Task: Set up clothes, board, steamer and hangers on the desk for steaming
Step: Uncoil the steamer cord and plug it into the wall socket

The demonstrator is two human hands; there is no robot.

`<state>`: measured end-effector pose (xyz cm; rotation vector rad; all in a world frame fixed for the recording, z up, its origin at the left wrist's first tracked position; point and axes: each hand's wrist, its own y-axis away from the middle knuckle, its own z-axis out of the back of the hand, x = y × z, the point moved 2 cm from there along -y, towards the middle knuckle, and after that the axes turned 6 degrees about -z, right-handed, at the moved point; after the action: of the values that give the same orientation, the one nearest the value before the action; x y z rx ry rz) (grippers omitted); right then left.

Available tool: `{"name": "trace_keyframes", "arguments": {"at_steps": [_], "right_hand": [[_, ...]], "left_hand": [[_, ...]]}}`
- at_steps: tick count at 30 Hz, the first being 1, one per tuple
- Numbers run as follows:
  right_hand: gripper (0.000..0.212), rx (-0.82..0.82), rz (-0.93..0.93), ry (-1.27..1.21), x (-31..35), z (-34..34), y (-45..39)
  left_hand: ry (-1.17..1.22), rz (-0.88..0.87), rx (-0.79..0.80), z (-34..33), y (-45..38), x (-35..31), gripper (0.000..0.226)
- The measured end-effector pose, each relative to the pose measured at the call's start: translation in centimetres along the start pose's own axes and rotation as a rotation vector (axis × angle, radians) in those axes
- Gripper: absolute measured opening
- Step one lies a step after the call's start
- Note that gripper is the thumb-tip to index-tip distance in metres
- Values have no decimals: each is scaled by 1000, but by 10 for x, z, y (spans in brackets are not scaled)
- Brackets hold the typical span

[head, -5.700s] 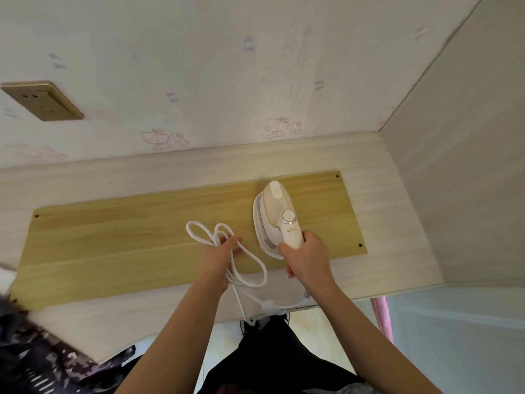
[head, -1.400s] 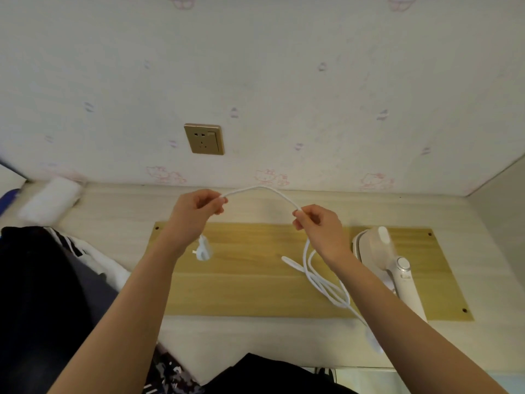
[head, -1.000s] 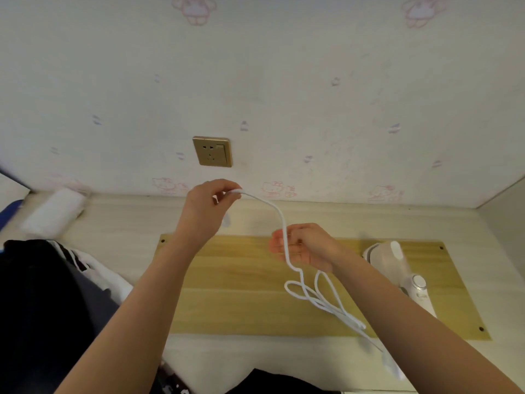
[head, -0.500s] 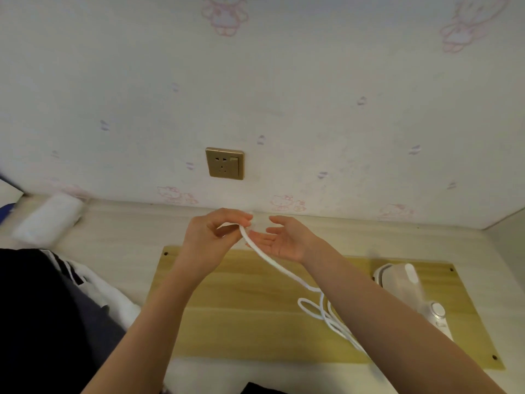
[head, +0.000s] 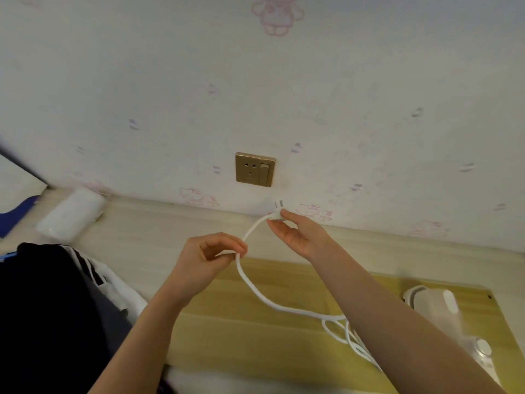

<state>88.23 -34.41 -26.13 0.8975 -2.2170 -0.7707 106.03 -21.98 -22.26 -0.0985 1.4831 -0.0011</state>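
Head view: right hand (head: 298, 236) pinches the plug (head: 277, 216) below the socket (head: 254, 169); left hand (head: 211, 258) pinches the cord (head: 255, 291). Steamer (head: 443, 317) lies on the board (head: 255, 336) atop the tabletop (head: 159, 231); clothes (head: 56, 308) at left.

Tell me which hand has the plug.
The right hand pinches the white plug, prongs up, below the wall socket. The left hand only pinches the cord farther down.
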Motion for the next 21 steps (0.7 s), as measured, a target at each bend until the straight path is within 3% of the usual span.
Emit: {"name": "trace_keyframes", "arguments": {"at_steps": [3,8,14,21], "right_hand": [[47,-9,135,128,9,-7,0],[40,-87,354,540,7,-26,13],[39,-197,540,926,-6,-37,14],[29,-195,503,944,-5,-44,10]], "left_hand": [[18,162,-89,8,-8,21,15],[-102,265,-135,3,-29,47,6],[-233,69,-192,-21,-61,31,12],[-312,-5,-229,-28,-75,28,14]]}}
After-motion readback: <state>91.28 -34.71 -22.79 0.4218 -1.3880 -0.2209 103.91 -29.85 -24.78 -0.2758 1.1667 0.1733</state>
